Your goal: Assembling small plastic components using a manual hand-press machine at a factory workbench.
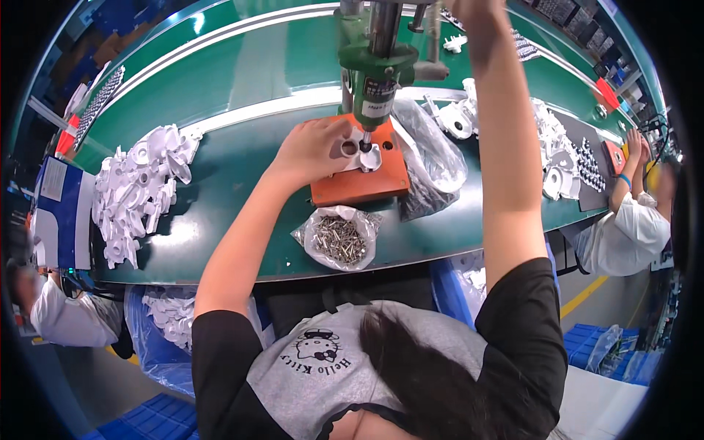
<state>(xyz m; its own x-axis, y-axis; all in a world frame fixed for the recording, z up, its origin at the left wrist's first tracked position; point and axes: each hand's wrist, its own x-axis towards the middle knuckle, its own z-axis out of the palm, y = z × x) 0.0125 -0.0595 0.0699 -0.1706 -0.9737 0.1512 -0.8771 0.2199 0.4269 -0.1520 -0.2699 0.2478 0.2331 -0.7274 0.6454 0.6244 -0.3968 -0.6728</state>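
Under the green bench press (374, 81), a white plastic part (370, 160) with round cups sits on an orange block (359, 189). My left hand (314, 150) is closed on the left side of this part, steadying it against the block. The press's dark tip (366, 143) reaches down to the part. My right hand (477, 10) is raised high beside the press, near its side lever (433, 71). The top edge of the picture cuts it off, so its fingers are hidden. In front of the block stands a bag of small metal pins (339, 240).
White plastic parts (147, 183) are heaped on the left of the green table. A clear plastic bag (433, 165) lies right of the block. More white parts (561, 172) and rows of small dark pieces (589, 165) lie farther right. Co-workers (623, 231) sit at both sides.
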